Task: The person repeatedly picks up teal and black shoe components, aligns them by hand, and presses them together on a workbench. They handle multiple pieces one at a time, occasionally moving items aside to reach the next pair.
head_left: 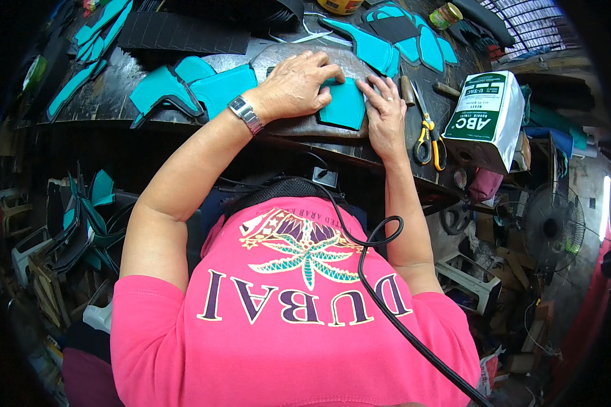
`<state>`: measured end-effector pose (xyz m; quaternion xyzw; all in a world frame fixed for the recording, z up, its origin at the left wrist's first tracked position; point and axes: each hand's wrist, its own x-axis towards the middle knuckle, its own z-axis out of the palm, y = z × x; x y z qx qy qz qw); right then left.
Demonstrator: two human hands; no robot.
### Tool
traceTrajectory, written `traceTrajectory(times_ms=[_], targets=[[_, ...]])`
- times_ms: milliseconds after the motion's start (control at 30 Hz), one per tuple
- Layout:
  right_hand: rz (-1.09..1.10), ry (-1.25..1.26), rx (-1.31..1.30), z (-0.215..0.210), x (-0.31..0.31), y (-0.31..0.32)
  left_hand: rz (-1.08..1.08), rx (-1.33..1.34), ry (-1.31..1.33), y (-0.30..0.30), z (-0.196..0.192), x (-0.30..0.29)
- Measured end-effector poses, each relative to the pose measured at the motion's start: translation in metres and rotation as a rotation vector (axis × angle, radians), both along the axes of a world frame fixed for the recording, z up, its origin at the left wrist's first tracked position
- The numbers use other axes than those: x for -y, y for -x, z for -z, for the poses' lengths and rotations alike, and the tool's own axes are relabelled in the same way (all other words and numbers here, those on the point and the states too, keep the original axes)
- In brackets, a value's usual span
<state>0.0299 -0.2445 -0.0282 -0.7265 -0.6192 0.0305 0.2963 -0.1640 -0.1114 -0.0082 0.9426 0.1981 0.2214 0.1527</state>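
Stack of teal cut fabric panels (183, 85) at left, on dark scuffed worktop (108, 102). Left hand (295, 85) pressing flat, grip released, on teal fabric piece (346, 105) at worktop centre. Right hand (385, 112) open, pinning right edge. Probably light, floppy; best pinched at edge. Yellow-handled scissors (428, 132) just beside.

Yellow-handled scissors (428, 139) right of centre, white-and-green box (487, 119) beside them. Teal cut pieces (183, 88) upper left, more (400, 41) at top. Electric fan (553, 227) far right, black cable (380, 271) lower centre.
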Motion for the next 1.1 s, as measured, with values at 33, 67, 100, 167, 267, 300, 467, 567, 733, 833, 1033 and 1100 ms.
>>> traceTrajectory(times_ms=[33,67,100,167,267,300,467,567,733,833,1033,1100], targets=[[0.012,0.014,-0.004,-0.001,0.006,0.004,0.000,-0.001,0.007,0.000,0.000,0.000],[0.026,0.028,-0.009,-0.002,0.013,0.008,0.000,-0.006,0.015,0.000,0.000,0.000],[0.036,0.024,0.011,-0.003,0.021,0.013,-0.001,0.002,0.009,0.000,0.000,0.000],[0.060,0.017,0.051,-0.005,0.037,0.024,-0.001,0.008,-0.001,0.000,0.000,0.000],[0.063,0.007,0.190,-0.010,0.059,0.042,0.008,0.014,-0.002,0.000,-0.001,0.000],[0.071,0.014,0.219,-0.014,0.065,0.046,0.008,0.008,0.012,0.000,-0.001,0.000],[0.042,-0.038,-0.130,-0.035,0.090,0.035,0.027,-0.013,0.011,0.002,-0.003,-0.002],[0.208,-0.247,-0.730,-0.032,0.105,0.011,0.046,0.014,0.006,0.005,-0.004,0.000],[0.515,-0.484,-1.252,-0.031,0.141,-0.061,0.032,-0.022,0.024,0.005,-0.005,0.001],[0.546,-0.373,-1.248,-0.025,0.148,-0.092,0.025,-0.028,0.026,0.005,-0.003,0.001],[0.578,0.014,-1.183,-0.031,0.138,-0.132,0.027,-0.016,0.001,0.006,0.000,0.000],[0.631,0.059,-1.135,-0.030,0.133,-0.140,0.020,-0.018,0.001,0.006,0.000,0.000]])
